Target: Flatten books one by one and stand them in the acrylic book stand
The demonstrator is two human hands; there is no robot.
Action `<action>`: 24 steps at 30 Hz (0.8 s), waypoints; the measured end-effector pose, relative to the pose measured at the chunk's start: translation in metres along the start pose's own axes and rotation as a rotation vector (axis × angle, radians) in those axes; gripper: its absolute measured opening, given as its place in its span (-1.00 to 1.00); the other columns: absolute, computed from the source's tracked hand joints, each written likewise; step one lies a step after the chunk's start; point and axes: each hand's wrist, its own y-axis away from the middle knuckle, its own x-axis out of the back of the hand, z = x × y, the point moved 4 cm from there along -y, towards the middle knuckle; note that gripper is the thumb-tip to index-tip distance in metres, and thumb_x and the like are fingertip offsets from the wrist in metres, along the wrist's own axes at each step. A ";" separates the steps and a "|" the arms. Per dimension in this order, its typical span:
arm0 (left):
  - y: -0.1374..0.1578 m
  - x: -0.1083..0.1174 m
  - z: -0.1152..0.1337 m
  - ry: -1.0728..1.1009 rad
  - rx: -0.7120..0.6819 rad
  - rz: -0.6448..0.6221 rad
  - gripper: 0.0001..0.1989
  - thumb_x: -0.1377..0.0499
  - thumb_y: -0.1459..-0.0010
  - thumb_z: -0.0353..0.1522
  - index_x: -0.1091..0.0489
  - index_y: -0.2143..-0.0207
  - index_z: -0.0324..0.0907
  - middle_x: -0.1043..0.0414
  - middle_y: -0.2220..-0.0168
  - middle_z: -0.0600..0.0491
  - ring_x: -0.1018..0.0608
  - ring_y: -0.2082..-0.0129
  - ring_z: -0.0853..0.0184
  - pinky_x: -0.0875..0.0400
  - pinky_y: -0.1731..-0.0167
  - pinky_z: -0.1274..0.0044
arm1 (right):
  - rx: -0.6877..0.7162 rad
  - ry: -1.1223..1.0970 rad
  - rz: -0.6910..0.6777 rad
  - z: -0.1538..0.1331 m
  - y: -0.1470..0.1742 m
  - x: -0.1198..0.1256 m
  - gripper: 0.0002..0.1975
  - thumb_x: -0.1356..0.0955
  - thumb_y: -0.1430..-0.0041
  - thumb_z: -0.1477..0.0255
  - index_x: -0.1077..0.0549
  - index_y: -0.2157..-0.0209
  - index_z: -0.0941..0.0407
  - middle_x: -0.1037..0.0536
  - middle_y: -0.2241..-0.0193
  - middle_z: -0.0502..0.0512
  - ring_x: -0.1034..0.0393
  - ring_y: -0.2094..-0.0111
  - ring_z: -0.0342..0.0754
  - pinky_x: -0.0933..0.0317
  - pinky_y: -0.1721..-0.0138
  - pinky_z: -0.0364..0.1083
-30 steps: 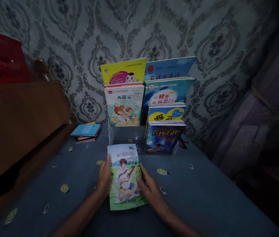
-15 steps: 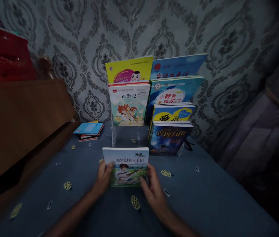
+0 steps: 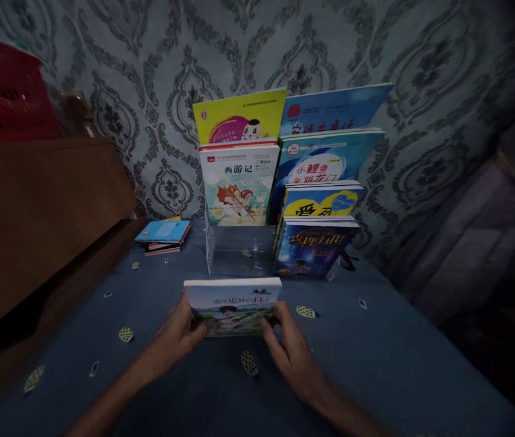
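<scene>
Between my two hands is a book (image 3: 234, 306) with a pale sky and a figure in white on its cover, its white page edge toward the top. My left hand (image 3: 178, 331) grips its left side, thumb on the front cover. On the right side, my right hand (image 3: 287, 343) holds it the same way; the fingers behind are hidden. Just beyond it stands a clear acrylic rack (image 3: 234, 243), whose lower left tier shows through. A white-covered book (image 3: 239, 188) leans in the tier above. A dark blue book (image 3: 314, 249) fills the lower right tier.
More books rise at the back of the rack, among them a yellow one (image 3: 239, 118) and a teal one (image 3: 330, 158). A small stack of books (image 3: 164, 233) lies left on the patterned dark cloth (image 3: 170, 400). A wooden cabinet (image 3: 43, 212) borders the left, a curtain (image 3: 480, 243) the right.
The book in my hands has tilted back, so its cover looks flatter and its top edge is lower. My left hand has shifted slightly left. The view has moved a little.
</scene>
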 end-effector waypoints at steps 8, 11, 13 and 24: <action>-0.022 0.004 0.010 -0.080 0.021 0.129 -0.53 -0.06 -0.15 -0.39 -0.19 -0.13 -0.13 -0.43 0.32 0.10 -0.45 0.39 0.30 -0.35 0.34 0.49 | 0.059 0.116 0.129 -0.004 -0.027 0.000 -0.95 -0.17 -0.36 0.40 -0.22 0.23 0.03 -0.45 0.41 0.03 -0.41 0.39 -0.01 -0.24 0.40 -0.07; -0.024 -0.008 -0.005 -0.085 0.051 0.123 -0.52 -0.07 -0.09 -0.42 -0.18 -0.10 -0.15 -0.42 0.32 0.08 -0.47 0.35 0.28 -0.35 0.31 0.48 | 0.020 0.124 0.100 0.005 -0.025 -0.005 -0.95 -0.16 -0.33 0.42 -0.21 0.20 0.03 -0.48 0.41 0.04 -0.42 0.41 0.00 -0.22 0.46 -0.08; -0.026 -0.013 -0.017 -0.104 0.085 0.133 -0.50 -0.08 -0.06 -0.42 -0.17 -0.10 -0.16 -0.39 0.37 0.10 -0.46 0.37 0.28 -0.34 0.31 0.47 | -0.008 0.119 0.076 0.010 -0.023 -0.007 -0.92 -0.17 -0.33 0.42 -0.22 0.17 0.04 -0.49 0.40 0.04 -0.43 0.43 0.00 -0.21 0.47 -0.08; -0.110 0.044 0.047 -0.104 -0.350 0.342 -0.64 -0.10 -0.10 -0.40 -0.22 0.02 -0.17 -0.38 0.20 0.01 -0.46 0.11 0.21 -0.35 0.04 0.39 | 0.271 0.207 0.277 -0.039 -0.107 0.033 -0.97 -0.18 -0.33 0.39 -0.21 0.22 0.02 -0.42 0.37 0.06 -0.37 0.35 0.02 -0.26 0.29 0.00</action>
